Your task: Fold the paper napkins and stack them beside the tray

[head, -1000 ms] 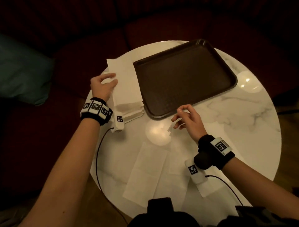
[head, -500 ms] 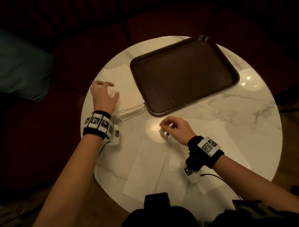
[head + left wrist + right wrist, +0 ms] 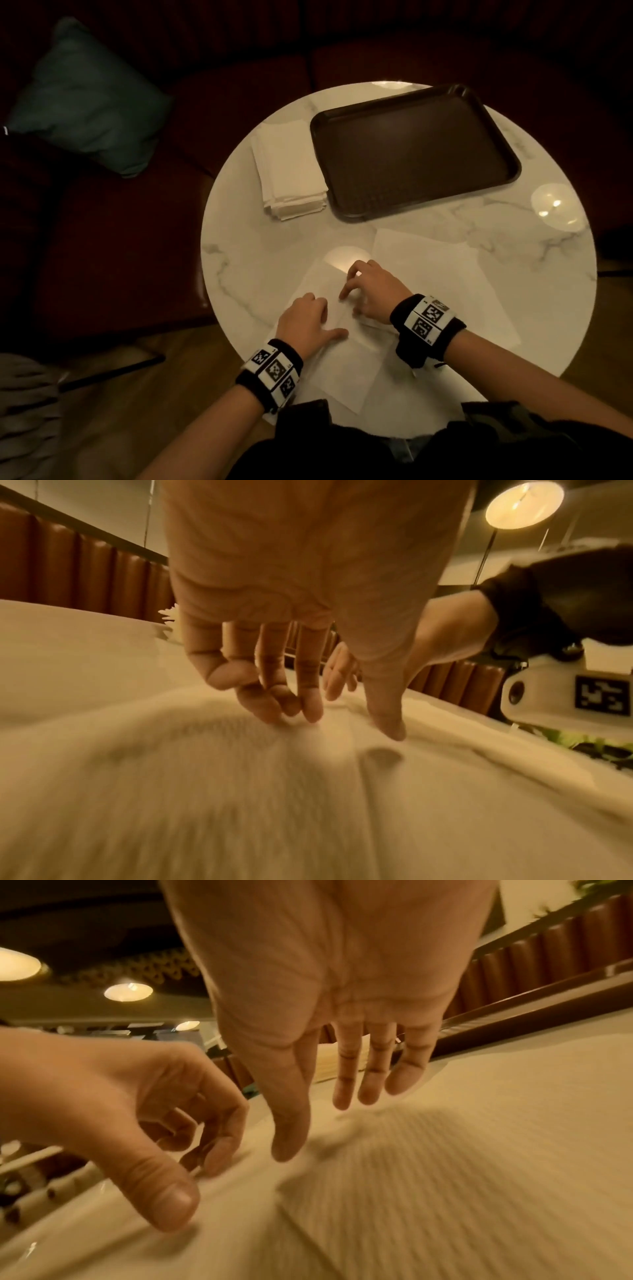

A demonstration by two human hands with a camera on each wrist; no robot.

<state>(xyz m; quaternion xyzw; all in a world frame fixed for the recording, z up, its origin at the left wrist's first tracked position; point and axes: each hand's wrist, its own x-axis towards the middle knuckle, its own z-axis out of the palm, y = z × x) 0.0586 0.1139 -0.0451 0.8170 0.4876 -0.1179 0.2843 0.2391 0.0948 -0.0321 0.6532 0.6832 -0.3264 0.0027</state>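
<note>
A stack of folded white napkins point(image 3: 291, 174) lies on the table just left of the brown tray point(image 3: 414, 154). At the front, an unfolded napkin point(image 3: 342, 370) lies flat under both hands. My left hand point(image 3: 320, 315) rests on its left part, fingertips point(image 3: 274, 715) and thumb touching the paper point(image 3: 240, 791). My right hand point(image 3: 354, 294) is just right of it, fingers spread and nearly straight over the same napkin point(image 3: 445, 1150). Neither hand point(image 3: 342, 721) point(image 3: 322, 1123) grips anything. Another unfolded napkin point(image 3: 445, 274) lies to the right, partly under the right wrist.
The round marble table point(image 3: 246, 260) stands before a dark red bench with a teal cushion point(image 3: 89, 99). Lamp glare shows on the table at the right point(image 3: 555, 205). The table's front edge is close to my body.
My left hand left the folded stack beside the tray and came down to the front napkin. My right hand moved back and left onto the same napkin.
</note>
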